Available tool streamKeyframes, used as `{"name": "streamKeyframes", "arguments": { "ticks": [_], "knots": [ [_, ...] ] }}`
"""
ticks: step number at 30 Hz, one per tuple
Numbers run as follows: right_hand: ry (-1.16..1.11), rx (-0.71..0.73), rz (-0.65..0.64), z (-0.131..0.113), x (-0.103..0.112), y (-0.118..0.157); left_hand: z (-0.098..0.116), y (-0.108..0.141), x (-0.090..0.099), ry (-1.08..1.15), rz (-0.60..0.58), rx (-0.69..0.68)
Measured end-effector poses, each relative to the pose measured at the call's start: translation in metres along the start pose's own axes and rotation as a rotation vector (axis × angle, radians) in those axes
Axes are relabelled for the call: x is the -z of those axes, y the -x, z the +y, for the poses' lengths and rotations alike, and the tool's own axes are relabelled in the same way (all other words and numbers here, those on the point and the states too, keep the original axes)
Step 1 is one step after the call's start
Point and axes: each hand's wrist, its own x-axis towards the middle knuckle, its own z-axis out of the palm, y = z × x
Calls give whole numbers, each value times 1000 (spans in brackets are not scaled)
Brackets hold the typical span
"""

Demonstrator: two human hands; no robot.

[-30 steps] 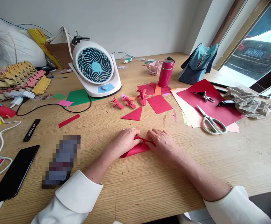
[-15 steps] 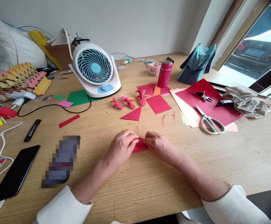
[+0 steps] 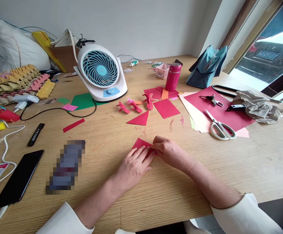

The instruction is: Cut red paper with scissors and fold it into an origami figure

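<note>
A small sheet of red paper (image 3: 139,142) lies on the wooden table in front of me, partly covered by both hands. My left hand (image 3: 136,161) rests flat on it with the fingers stretched out. At the paper's right side, the bent fingers of my right hand (image 3: 164,149) pinch its edge. Just beyond are a red paper triangle (image 3: 139,118), a red paper square (image 3: 166,108) and several folded red paper figures (image 3: 148,100). How the paper is folded under my hands is hidden.
White-handled scissors (image 3: 220,126) and keys (image 3: 212,100) lie on larger paper sheets (image 3: 196,97) to the right. A fan (image 3: 102,71) and a pink flask (image 3: 173,77) stand behind. On the left are a black phone (image 3: 19,178), a marker (image 3: 36,134) and cables.
My left hand has gone from bent, pinching fingers to lying flat on the red paper, lower and slightly right. The paper's far left corner now shows. My right hand has barely moved.
</note>
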Motion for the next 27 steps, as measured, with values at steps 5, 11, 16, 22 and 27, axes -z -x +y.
{"name": "streamKeyframes", "arguments": {
  "ticks": [5, 11, 16, 22, 27],
  "knots": [
    [-33, -1, 2, 1, 1, 1, 2, 3, -4, -16, -37, 27],
    [-44, 1, 10, 3, 2, 2, 3, 4, -5, -19, -84, 44],
    [-31, 35, 15, 2, 5, 4, 4, 6, -3, 24, -129, 67],
    [51, 78, -5, -8, 7, 24, 3, 9, -6, 73, -140, 74],
    [181, 102, 13, -16, -4, 43, 2, 9, -10, 76, -149, 71]
  ]
}}
